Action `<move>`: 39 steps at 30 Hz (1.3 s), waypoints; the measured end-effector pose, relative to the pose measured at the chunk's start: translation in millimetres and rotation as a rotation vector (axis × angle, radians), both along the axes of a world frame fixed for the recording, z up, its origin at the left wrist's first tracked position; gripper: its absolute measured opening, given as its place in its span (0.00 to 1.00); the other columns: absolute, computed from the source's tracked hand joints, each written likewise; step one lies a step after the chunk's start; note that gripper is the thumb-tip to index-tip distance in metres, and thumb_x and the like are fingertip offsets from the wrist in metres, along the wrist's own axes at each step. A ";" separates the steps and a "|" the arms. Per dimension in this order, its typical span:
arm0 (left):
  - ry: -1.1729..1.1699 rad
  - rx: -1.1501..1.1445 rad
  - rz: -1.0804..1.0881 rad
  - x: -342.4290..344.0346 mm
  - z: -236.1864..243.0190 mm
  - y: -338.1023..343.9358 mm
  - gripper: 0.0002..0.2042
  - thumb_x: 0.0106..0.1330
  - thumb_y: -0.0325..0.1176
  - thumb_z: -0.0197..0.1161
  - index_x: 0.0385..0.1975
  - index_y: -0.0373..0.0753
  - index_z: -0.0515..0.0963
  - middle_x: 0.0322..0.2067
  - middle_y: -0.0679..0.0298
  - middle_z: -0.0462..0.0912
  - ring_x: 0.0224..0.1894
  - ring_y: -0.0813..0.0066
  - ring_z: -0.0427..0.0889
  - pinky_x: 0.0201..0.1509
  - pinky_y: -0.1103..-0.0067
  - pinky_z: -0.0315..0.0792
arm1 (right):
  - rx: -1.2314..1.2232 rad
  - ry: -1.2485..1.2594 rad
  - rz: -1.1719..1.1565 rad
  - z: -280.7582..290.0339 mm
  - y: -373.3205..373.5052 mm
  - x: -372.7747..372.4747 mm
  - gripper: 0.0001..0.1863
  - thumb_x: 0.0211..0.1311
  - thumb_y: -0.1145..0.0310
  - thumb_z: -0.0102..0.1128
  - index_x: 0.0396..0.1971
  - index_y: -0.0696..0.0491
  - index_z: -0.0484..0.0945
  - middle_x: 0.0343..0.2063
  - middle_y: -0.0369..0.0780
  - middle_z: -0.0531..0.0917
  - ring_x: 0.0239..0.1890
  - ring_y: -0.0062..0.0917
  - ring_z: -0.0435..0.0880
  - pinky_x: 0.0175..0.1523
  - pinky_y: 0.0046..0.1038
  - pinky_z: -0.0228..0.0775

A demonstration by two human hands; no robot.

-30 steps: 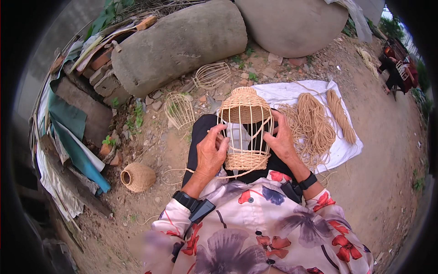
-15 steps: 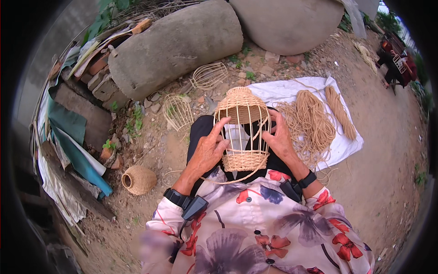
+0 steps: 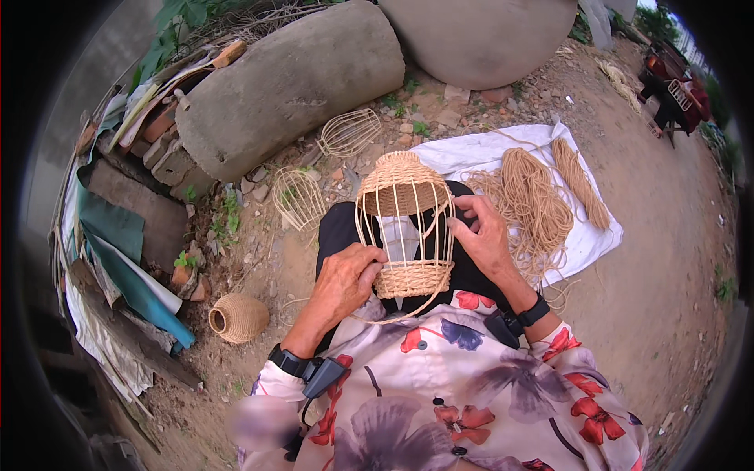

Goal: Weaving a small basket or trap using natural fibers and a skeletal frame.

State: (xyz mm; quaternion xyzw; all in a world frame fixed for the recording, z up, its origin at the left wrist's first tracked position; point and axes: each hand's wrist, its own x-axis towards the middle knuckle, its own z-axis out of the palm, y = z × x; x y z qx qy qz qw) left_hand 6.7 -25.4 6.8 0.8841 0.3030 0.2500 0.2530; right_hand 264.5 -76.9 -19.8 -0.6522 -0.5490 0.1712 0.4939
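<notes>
A half-woven cage-like basket (image 3: 404, 196) of cream ribs, with a woven cap above and a woven band below, sits upright between my knees. My left hand (image 3: 351, 279) is closed on the lower left ribs, just above the band. My right hand (image 3: 477, 235) pinches the upper right ribs. A loose cord (image 3: 400, 319) loops from the band toward the left. My hidden fingertips' exact hold cannot be made out.
Tan cord hanks (image 3: 525, 200) lie on a white sheet (image 3: 585, 255) at right. Bare frames (image 3: 350, 132) and a small woven pot (image 3: 239, 318) are on the dirt at left. Concrete pipes (image 3: 290, 82) and rubble stand behind. A seated person (image 3: 675, 106) is at far right.
My left hand has moved down from the middle of the ribs to near the lower band. The basket and my right hand have shifted slightly left in the picture, as has the background.
</notes>
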 end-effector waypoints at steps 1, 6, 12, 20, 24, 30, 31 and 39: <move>-0.002 -0.003 0.000 -1.3 -2.1 0.9 0.10 0.60 0.23 0.61 0.42 0.35 0.79 0.28 0.54 0.79 0.32 0.57 0.81 0.35 0.70 0.73 | -0.003 -0.002 0.000 8.0 -5.1 1.6 0.14 0.53 0.72 0.61 0.41 0.56 0.79 0.35 0.42 0.78 0.36 0.33 0.79 0.38 0.30 0.72; 0.010 -0.041 -0.047 -10.9 -8.2 1.2 0.09 0.61 0.23 0.60 0.41 0.37 0.79 0.30 0.55 0.80 0.32 0.56 0.81 0.36 0.70 0.74 | 0.174 -0.355 0.489 20.0 -20.6 -8.6 0.16 0.51 0.81 0.53 0.40 0.53 0.82 0.29 0.39 0.74 0.31 0.32 0.77 0.37 0.31 0.71; -0.183 -0.622 0.249 -12.3 -18.4 -6.2 0.05 0.66 0.25 0.60 0.37 0.32 0.79 0.27 0.65 0.77 0.29 0.77 0.77 0.32 0.79 0.72 | 0.076 -0.250 0.394 27.8 -7.1 -18.3 0.16 0.52 0.76 0.56 0.43 0.52 0.79 0.31 0.42 0.74 0.33 0.35 0.79 0.38 0.34 0.72; -0.087 -0.349 0.042 -2.2 -11.0 4.6 0.08 0.68 0.30 0.58 0.34 0.31 0.78 0.30 0.62 0.79 0.29 0.76 0.78 0.34 0.78 0.72 | 0.014 -0.127 0.183 12.7 25.2 -20.6 0.24 0.51 0.69 0.61 0.51 0.55 0.71 0.38 0.45 0.75 0.34 0.39 0.79 0.41 0.38 0.73; -0.034 -0.230 0.019 2.6 -2.4 7.5 0.07 0.64 0.29 0.61 0.35 0.31 0.79 0.28 0.60 0.80 0.29 0.71 0.79 0.36 0.76 0.72 | 0.066 -0.119 0.185 -1.1 24.8 -14.7 0.24 0.52 0.71 0.61 0.51 0.56 0.71 0.39 0.45 0.75 0.37 0.36 0.80 0.43 0.35 0.73; -0.098 -0.401 0.117 -8.9 -14.2 4.2 0.06 0.64 0.28 0.64 0.34 0.32 0.80 0.25 0.68 0.81 0.26 0.82 0.76 0.31 0.81 0.72 | 0.045 -0.018 0.183 15.4 -3.2 -8.1 0.15 0.54 0.77 0.57 0.43 0.55 0.78 0.36 0.42 0.75 0.33 0.30 0.79 0.39 0.27 0.71; -0.137 -0.419 0.113 -11.1 -17.2 4.3 0.05 0.64 0.28 0.64 0.35 0.34 0.80 0.25 0.70 0.80 0.25 0.84 0.75 0.30 0.83 0.71 | 0.044 -0.018 0.185 11.7 -5.7 -5.4 0.15 0.54 0.77 0.57 0.43 0.55 0.78 0.36 0.42 0.75 0.33 0.30 0.79 0.39 0.27 0.71; -0.162 -0.903 0.232 -14.3 -13.1 5.5 0.08 0.67 0.31 0.62 0.41 0.35 0.80 0.26 0.71 0.78 0.24 0.89 0.70 0.27 0.90 0.66 | 0.108 -0.037 0.351 10.1 -0.8 -7.8 0.10 0.58 0.77 0.57 0.40 0.56 0.79 0.29 0.40 0.77 0.28 0.28 0.78 0.35 0.27 0.70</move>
